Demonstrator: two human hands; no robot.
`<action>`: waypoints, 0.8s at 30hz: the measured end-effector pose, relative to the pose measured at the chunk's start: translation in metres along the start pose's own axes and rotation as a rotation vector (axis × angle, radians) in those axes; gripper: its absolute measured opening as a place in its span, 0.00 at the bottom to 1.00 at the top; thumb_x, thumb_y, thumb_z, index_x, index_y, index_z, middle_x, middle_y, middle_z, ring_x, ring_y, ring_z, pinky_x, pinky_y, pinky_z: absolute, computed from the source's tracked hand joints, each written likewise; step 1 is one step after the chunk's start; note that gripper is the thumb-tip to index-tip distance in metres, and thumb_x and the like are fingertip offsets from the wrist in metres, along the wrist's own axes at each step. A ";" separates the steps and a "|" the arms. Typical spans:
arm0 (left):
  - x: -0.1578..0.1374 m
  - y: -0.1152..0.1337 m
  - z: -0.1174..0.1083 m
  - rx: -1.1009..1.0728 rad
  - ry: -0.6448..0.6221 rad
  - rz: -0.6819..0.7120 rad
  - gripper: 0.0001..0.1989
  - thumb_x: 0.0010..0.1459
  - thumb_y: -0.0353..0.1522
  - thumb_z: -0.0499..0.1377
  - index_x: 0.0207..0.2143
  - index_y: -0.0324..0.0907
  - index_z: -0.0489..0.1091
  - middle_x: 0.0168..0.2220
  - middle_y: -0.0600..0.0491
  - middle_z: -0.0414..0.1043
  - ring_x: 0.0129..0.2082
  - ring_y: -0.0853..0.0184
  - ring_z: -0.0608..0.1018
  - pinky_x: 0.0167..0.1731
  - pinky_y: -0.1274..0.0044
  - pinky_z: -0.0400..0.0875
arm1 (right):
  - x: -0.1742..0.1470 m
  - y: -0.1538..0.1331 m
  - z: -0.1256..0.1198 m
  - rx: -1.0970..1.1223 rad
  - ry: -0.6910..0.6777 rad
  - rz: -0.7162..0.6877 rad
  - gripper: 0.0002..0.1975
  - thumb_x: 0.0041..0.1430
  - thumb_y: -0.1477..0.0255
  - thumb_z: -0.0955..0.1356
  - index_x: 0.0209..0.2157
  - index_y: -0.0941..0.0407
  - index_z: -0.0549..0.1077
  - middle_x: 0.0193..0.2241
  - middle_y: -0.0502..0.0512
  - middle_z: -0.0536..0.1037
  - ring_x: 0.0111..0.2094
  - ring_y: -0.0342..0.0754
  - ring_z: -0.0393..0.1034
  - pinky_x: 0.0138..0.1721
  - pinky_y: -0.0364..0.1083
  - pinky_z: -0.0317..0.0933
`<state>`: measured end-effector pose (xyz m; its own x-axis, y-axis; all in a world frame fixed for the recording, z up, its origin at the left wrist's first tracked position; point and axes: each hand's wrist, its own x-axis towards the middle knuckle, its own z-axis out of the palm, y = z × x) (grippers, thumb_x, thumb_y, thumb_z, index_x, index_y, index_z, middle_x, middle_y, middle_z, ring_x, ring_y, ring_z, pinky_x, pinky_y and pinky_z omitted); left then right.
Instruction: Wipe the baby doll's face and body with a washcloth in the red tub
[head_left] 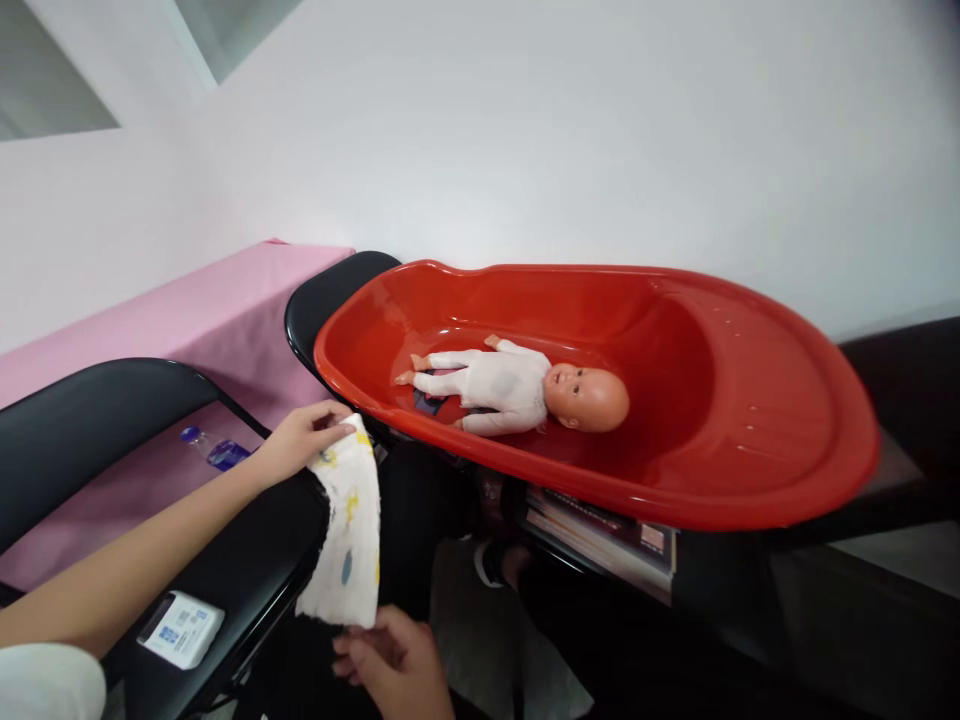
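Observation:
A white cloth (352, 530) with yellow and grey-blue patches and a ragged edge hangs stretched in front of me. My left hand (311, 440) pinches its upper end, close to the rim of the red baby bathtub (780, 400). At the lower corner, my right hand (401, 665) has its fingers curled against the cloth, closed on it. Inside the tub a baby doll (506, 385) in a white outfit lies on its back, head to the right and feet to the left. Neither hand touches the doll.
Black chairs (112, 395) stand at the left, one bearing a white box-like device (181, 628). A bottle with a blue cap (225, 455) lies behind it. Pink cloth (225, 290) covers a table by the wall. Books (607, 535) sit under the tub.

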<state>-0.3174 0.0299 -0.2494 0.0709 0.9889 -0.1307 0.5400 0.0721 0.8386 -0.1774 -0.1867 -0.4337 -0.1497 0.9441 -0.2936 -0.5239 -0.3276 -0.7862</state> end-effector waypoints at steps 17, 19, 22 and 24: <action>-0.030 0.001 0.003 0.375 -0.375 0.618 0.14 0.70 0.39 0.60 0.51 0.47 0.81 0.46 0.48 0.82 0.44 0.61 0.83 0.46 0.74 0.74 | 0.082 -0.144 -0.029 -0.910 0.031 -0.798 0.28 0.64 0.73 0.72 0.65 0.50 0.72 0.61 0.60 0.76 0.62 0.56 0.71 0.61 0.57 0.70; -0.046 -0.003 0.003 0.424 -0.344 0.651 0.14 0.72 0.38 0.57 0.50 0.46 0.81 0.46 0.47 0.82 0.43 0.61 0.82 0.45 0.74 0.74 | 0.083 -0.147 -0.022 -0.985 -0.068 -0.862 0.22 0.67 0.75 0.70 0.61 0.48 0.76 0.56 0.58 0.80 0.58 0.54 0.74 0.60 0.56 0.70; -0.065 -0.017 0.006 0.565 -0.291 0.753 0.15 0.73 0.37 0.55 0.52 0.45 0.80 0.47 0.46 0.82 0.45 0.61 0.82 0.46 0.73 0.74 | 0.076 -0.140 -0.017 -0.989 -0.079 -0.915 0.12 0.70 0.75 0.69 0.50 0.49 0.81 0.48 0.55 0.83 0.52 0.52 0.76 0.55 0.55 0.72; -0.075 -0.033 0.008 0.665 -0.247 0.812 0.16 0.73 0.35 0.54 0.56 0.44 0.77 0.51 0.44 0.81 0.49 0.58 0.81 0.50 0.70 0.74 | 0.069 -0.132 -0.017 -0.968 -0.094 -0.915 0.11 0.71 0.76 0.68 0.46 0.50 0.81 0.46 0.55 0.83 0.50 0.52 0.76 0.53 0.54 0.72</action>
<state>-0.3339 -0.0473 -0.2710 0.7401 0.6507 0.1698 0.5979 -0.7522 0.2769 -0.1041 -0.0793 -0.3594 -0.1430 0.8224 0.5507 0.3306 0.5641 -0.7566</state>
